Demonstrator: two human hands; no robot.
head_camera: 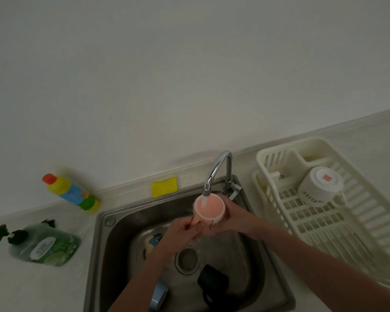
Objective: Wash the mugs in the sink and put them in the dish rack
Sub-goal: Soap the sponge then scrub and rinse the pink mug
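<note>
both hands [225, 218] grip pink mug [209, 207]

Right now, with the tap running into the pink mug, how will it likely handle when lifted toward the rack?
Probably slippery: water from the faucet streams into the pink mug, wetting it. Likely heavier than it looks if it holds water. It seems rigid and breakable, so the right hand and left hand should grip firmly.
</note>
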